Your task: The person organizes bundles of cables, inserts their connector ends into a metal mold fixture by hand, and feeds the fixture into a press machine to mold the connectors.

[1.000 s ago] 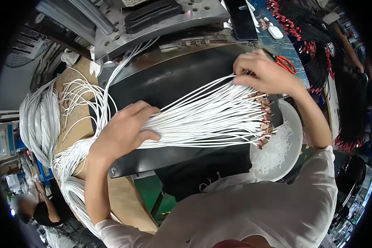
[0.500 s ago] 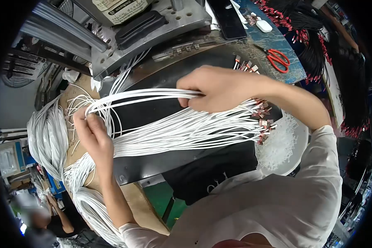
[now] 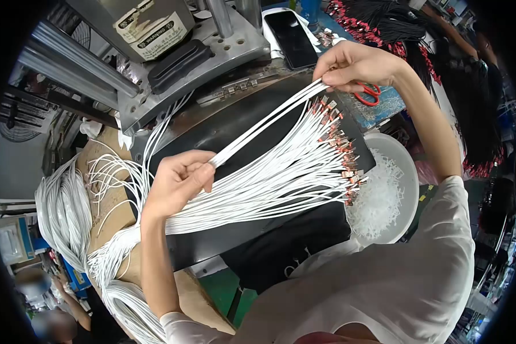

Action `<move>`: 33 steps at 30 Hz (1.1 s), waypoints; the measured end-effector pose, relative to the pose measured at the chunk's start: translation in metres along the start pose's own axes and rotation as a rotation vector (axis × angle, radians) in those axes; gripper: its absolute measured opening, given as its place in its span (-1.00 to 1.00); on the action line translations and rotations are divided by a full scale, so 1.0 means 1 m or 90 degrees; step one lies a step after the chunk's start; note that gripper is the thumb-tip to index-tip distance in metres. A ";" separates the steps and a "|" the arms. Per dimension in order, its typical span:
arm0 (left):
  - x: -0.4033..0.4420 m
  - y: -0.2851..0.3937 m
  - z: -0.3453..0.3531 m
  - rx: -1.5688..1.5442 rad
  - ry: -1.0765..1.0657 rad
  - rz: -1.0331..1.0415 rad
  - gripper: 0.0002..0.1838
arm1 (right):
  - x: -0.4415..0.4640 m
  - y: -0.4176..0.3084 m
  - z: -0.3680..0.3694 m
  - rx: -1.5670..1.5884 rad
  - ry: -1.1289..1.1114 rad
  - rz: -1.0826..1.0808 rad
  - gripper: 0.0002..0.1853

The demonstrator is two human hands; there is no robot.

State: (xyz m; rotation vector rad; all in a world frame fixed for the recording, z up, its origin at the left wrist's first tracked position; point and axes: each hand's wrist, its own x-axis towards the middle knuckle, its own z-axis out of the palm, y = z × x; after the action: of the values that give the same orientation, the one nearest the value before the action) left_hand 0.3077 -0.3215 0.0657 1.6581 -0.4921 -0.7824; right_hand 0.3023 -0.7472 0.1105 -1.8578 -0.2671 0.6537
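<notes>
A few white cables [image 3: 269, 121] run taut between my two hands, above the black work surface. My left hand [image 3: 180, 179] pinches them at their lower left stretch. Up at the right, my right hand [image 3: 352, 64] is closed round their other end, so the tips are hidden in the fingers. Below them lies a fanned bundle of white cables [image 3: 264, 183] with small metal connectors [image 3: 350, 172] and red-orange parts at the right ends. Its left side passes beneath my left hand and forearm.
A metal press [image 3: 235, 51] with a warning label stands at the back. Red-handled scissors [image 3: 368, 94] and a phone [image 3: 292, 37] lie behind my right hand. Right of the bundle sits a white bowl [image 3: 410, 189] of clear plastic bits. Coiled white cables [image 3: 66, 200] hang at the left edge.
My right hand has moved up and right, my left hand rightward. The held cables went from a slack arc to a straight slanting line. The view has shifted slightly.
</notes>
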 end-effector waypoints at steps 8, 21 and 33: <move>0.069 0.005 0.119 -0.316 -0.195 -0.006 -0.76 | 0.029 0.028 -0.009 0.051 -0.051 -0.168 -0.50; 0.048 -0.011 0.068 -0.270 0.045 -0.031 -0.68 | 0.129 0.037 0.088 -0.703 0.337 -0.137 -0.47; 0.056 -0.027 0.072 -0.276 0.140 -0.031 -0.77 | 0.096 0.016 0.108 0.071 0.169 0.031 -0.71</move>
State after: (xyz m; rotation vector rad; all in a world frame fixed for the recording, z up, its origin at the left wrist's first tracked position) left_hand 0.2923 -0.4031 0.0193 1.3327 -0.1144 -0.6749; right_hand 0.3195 -0.6214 0.0386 -1.8233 -0.0107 0.4385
